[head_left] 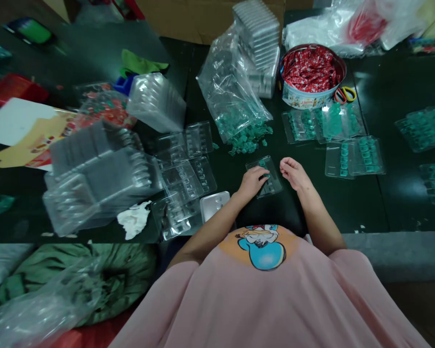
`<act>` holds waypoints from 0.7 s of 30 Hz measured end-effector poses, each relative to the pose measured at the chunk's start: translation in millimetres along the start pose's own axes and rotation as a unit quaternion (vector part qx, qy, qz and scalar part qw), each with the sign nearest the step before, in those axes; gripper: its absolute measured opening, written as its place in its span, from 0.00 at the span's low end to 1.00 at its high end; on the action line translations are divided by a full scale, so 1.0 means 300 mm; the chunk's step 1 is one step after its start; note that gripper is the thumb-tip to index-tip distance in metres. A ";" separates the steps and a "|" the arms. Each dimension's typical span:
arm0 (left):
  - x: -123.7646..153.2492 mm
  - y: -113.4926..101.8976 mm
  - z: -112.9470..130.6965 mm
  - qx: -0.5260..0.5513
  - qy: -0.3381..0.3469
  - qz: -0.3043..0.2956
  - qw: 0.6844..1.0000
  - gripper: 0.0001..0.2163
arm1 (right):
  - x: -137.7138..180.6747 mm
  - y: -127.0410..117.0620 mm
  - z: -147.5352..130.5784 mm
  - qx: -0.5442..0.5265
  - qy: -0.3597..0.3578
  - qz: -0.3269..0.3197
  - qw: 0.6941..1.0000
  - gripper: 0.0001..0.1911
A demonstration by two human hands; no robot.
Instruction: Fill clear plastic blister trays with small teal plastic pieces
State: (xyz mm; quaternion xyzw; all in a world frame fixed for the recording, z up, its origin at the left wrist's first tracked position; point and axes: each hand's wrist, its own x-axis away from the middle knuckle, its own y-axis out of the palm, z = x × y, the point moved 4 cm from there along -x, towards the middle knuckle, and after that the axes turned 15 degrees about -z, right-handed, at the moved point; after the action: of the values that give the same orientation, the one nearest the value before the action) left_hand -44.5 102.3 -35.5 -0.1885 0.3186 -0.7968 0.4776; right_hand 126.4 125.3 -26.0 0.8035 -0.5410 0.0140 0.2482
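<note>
A small clear blister tray [274,182] lies on the dark table in front of my body, with a green plastic piece [262,163] in its upper slot. My left hand [253,181] reaches over the tray's left side, thumb and forefinger closed at a green piece in the middle slots. Just off the tray's right edge, my right hand [295,174] is raised with its fingertips pinched together; whatever they hold is too small to make out. Beyond the tray, loose green pieces [247,140] spill from a clear plastic bag [230,82].
Filled trays [367,155] lie to the right, near scissors [345,94] and a round tin [308,99] with red wrappers. Empty clear trays [183,181] spread to the left beside tall tray stacks [97,169]. Crumpled white tissue [134,220] sits by the front edge.
</note>
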 end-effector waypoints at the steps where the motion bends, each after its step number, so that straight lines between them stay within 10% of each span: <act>1: -0.002 0.004 -0.004 -0.018 0.000 -0.005 1.000 0.08 | -0.003 -0.003 0.002 0.005 -0.002 0.002 1.000 0.16; 8: 0.010 0.023 -0.011 -0.070 -0.001 -0.022 0.997 0.09 | -0.125 -0.037 -0.016 0.199 -0.067 0.026 0.977 0.07; 17: -0.014 -0.014 -0.054 -0.104 -0.051 0.002 0.993 0.10 | -0.374 0.046 -0.060 0.560 -0.074 0.070 0.822 0.11; 21: -0.014 -0.040 -0.051 -0.023 -0.060 0.024 0.998 0.08 | -0.402 0.063 -0.057 0.593 -0.052 0.092 0.798 0.09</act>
State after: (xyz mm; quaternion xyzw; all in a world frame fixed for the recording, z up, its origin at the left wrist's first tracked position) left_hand -59.5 115.1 -38.4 -0.2398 0.3120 -0.7648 0.5102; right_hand 64.0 230.7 -38.7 0.7393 -0.5105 0.3128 -0.3081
